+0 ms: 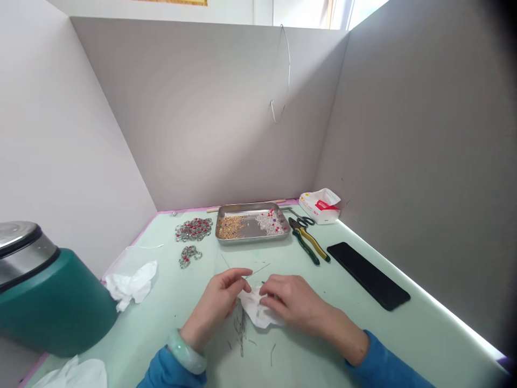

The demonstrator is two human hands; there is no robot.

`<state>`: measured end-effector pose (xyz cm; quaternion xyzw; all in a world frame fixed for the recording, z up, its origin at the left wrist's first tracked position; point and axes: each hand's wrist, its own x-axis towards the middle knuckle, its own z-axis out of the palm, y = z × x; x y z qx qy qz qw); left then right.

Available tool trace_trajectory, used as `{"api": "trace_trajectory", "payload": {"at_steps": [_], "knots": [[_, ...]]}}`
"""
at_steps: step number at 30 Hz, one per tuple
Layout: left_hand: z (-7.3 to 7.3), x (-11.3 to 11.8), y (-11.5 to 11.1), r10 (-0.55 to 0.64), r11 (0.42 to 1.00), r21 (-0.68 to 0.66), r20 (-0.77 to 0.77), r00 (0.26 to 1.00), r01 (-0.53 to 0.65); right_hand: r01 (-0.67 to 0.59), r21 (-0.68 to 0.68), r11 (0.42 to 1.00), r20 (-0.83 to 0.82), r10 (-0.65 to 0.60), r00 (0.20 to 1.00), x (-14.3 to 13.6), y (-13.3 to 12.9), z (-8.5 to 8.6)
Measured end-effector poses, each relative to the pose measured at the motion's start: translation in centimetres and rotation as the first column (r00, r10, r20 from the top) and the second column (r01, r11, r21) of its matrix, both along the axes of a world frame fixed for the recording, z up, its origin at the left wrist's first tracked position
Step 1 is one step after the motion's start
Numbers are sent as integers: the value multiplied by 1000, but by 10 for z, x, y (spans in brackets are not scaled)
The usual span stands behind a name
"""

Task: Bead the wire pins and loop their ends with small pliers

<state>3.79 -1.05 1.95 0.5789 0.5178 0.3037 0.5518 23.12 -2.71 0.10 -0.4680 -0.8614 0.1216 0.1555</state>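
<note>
In the middle of the table, my left hand [221,295] has its thumb and index finger curled together around a thin wire [258,270], whose end sticks out past the fingertips. A crumpled white tissue [260,315] lies under and between both hands. My right hand [298,302] pinches the tissue's right side with bent fingers; whether anything else is in that grip is hidden. Just below, a bundle of thin wire pieces [241,326] lies on the table, with a few loose bits around it. A pale green bangle [186,353] circles my left wrist.
A metal tray [254,238] holds gold and white-red beads. Left of it lie beaded chain piles [194,229]. On the right are pliers [309,242], scissors [302,219], a tissue pack [320,206] and a black phone [367,275]. A green flask [56,302] stands left. Partition walls enclose the table.
</note>
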Motion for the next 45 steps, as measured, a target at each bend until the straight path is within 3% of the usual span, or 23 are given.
{"api": "trace_trajectory", "payload": {"at_steps": [4,7,12,15,20,23,26,28,30,32,34,35,37,39,40,41,45], "knots": [[-8,0,2,15,999,31,-76,997,-12,204,6,979,71,-204,976,24,0,7],[-16,3,2,-1,988,153,-170,985,28,228,-12,974,125,-225,966,31,-7,4],[-20,8,-6,-56,906,353,-444,894,233,317,64,946,255,-322,912,11,-18,-2],[-18,9,-8,-59,864,400,-524,850,307,360,107,927,295,-376,878,1,-18,-6],[-17,9,-8,-70,846,404,-565,822,349,364,145,920,237,-389,890,8,-16,-10],[-17,9,-9,-73,840,405,-577,813,363,376,48,925,139,-379,915,24,-13,-8],[-16,9,-10,-83,841,398,-572,816,366,393,-168,904,-60,-407,911,44,-7,-5],[-15,9,-10,-55,848,417,-546,836,328,348,-335,876,-255,-440,861,55,-2,-3],[-12,9,-10,31,859,459,-490,871,228,206,-526,825,-486,-491,723,59,2,-1],[-9,9,-8,111,869,483,-395,912,104,-71,-673,736,-672,-569,475,53,3,3],[-7,8,-7,127,893,450,-267,955,7,-394,-677,622,-725,-654,214,40,2,8],[-6,8,-6,118,912,410,-195,974,-28,-523,-641,562,-712,-689,132,31,1,11],[-6,8,-4,98,954,292,-61,993,-76,-703,-566,431,-670,-737,88,13,0,16],[-5,8,-2,99,982,157,49,994,-105,-785,-535,312,-664,-730,162,-2,0,19],[-4,7,-2,102,988,102,98,990,-112,-788,-538,299,-686,-699,203,-8,1,20],[-3,7,-1,107,991,62,142,984,-117,-772,-547,324,-717,-657,232,-13,2,19],[-1,3,1,123,991,15,228,966,-130,-591,-571,570,-808,-516,283,-19,11,8]]}}
